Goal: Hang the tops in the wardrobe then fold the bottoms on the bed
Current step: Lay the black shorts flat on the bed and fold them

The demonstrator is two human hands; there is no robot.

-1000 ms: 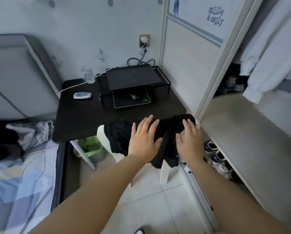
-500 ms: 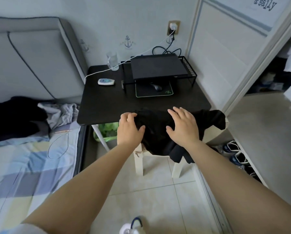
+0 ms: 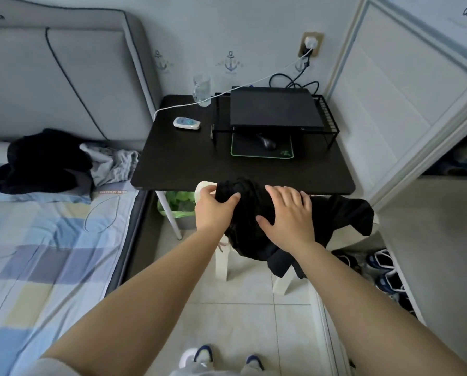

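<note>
Directly in front of you, under both hands, the black garment [image 3: 332, 215] lies heaped on the white stool [image 3: 221, 263], which stands at the near edge of the black tabletop [image 3: 186, 161]. Your left hand [image 3: 216, 208] is at the garment's left end and its fingers curl over a bunched fold there, so it grasps the cloth. Your right hand [image 3: 288, 215] lies flat on the middle with spread fingers and grasps nothing. The garment's long axis runs left to right, and its free end hangs off the stool to your right, toward the wardrobe opening [image 3: 454, 158]. So I judge the right hand is the nearer one for that end. The bed [image 3: 50, 253], with more dark clothes [image 3: 42, 161] near its head, is at your left, and shoes [image 3: 384, 270] lie on the floor below the wardrobe.
</note>
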